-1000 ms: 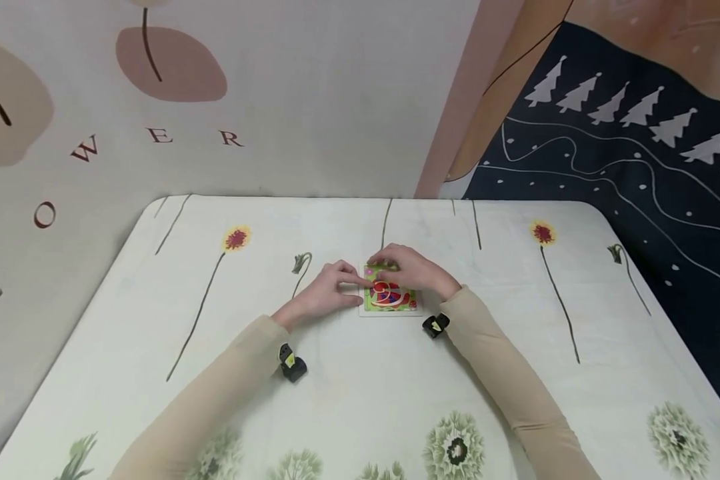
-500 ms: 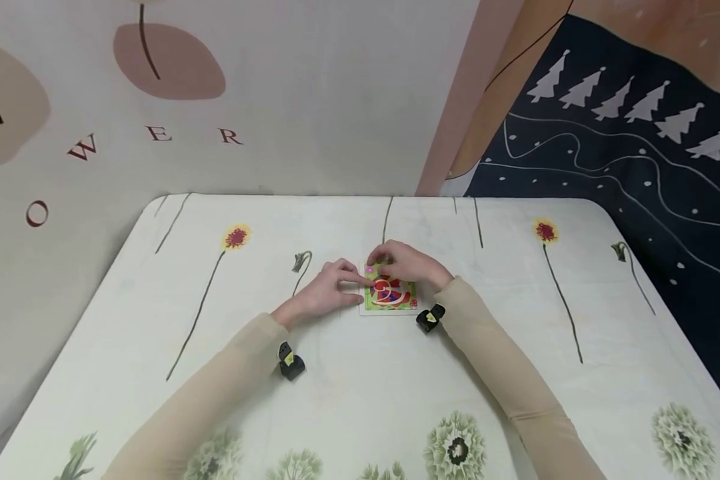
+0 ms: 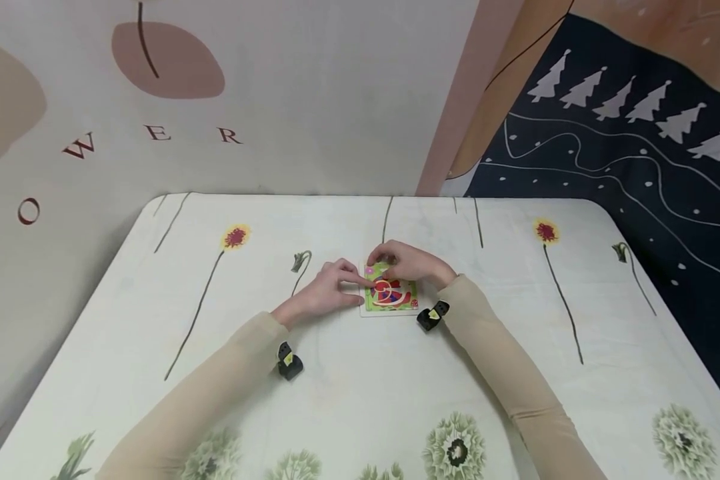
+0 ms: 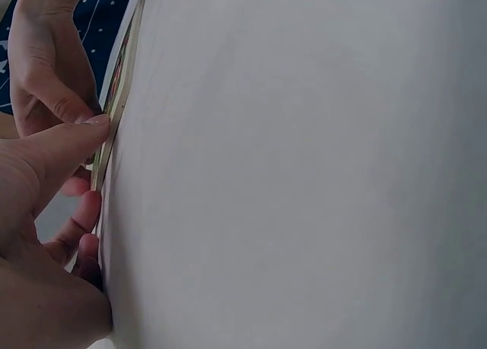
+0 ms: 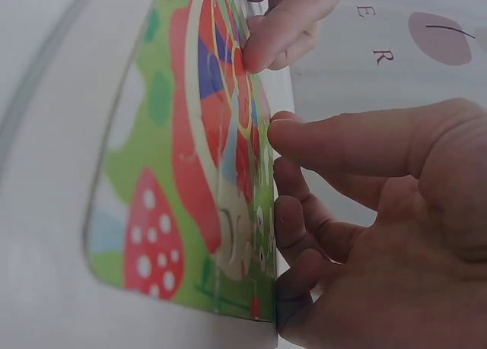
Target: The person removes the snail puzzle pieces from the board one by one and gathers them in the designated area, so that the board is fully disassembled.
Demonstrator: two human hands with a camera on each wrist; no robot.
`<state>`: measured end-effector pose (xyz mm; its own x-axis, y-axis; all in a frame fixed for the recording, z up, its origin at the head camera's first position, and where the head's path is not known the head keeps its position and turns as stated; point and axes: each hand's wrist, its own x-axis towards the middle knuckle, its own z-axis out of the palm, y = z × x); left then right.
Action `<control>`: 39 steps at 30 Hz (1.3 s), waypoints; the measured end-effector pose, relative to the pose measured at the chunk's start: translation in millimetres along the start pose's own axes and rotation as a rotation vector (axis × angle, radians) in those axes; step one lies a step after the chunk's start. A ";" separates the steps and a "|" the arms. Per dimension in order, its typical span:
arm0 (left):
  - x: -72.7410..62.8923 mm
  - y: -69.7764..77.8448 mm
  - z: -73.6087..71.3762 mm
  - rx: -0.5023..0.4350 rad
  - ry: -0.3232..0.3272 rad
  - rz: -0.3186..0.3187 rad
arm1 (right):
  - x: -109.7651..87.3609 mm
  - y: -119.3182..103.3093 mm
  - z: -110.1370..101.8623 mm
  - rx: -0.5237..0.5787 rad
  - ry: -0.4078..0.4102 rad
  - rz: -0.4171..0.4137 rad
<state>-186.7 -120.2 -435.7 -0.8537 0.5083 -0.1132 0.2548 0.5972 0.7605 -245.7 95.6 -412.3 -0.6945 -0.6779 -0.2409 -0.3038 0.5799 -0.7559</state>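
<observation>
A small square jigsaw puzzle [image 3: 396, 301] with a red and blue snail on green lies flat on the table, with a pale rim. The right wrist view shows seams across the picture [image 5: 190, 128] and a spotted red mushroom in its corner. My left hand [image 3: 322, 290] lies at the puzzle's left side, index finger stretched onto the snail's shell and thumb at the edge. My right hand [image 3: 414, 262] reaches over the far right part, its thumb on the picture and its bent fingers along the far edge. It hides that part. In the left wrist view, only the board's thin side [image 4: 124, 71] shows.
The table [image 3: 360, 387] wears a white cloth printed with flowers and stems. Behind it hangs a pale curtain [image 3: 336, 100] with letters, and a dark cloth [image 3: 576, 140] with white trees stands at the right. Each wrist carries a small black camera [image 3: 289, 363].
The right hand has shifted slightly left and away over the puzzle, its thumb moving a little on the picture. The left hand stays almost in place at the left edge.
</observation>
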 end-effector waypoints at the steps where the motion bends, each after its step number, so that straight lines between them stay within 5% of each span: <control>1: -0.1 0.4 0.3 0.002 0.001 -0.002 | -0.3 0.0 0.5 0.009 0.000 0.006; 13: -2.9 9.0 5.0 0.052 0.002 -0.039 | -4.1 1.9 6.7 0.085 0.044 0.071; 39: -1.9 13.4 0.7 0.056 -0.015 -0.049 | -6.1 -0.5 8.9 0.116 0.179 0.078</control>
<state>-181.4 -112.6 -425.7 -0.8592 0.4864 -0.1591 0.2381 0.6551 0.7171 -235.5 95.5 -415.9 -0.8207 -0.5363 -0.1971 -0.1748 0.5641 -0.8070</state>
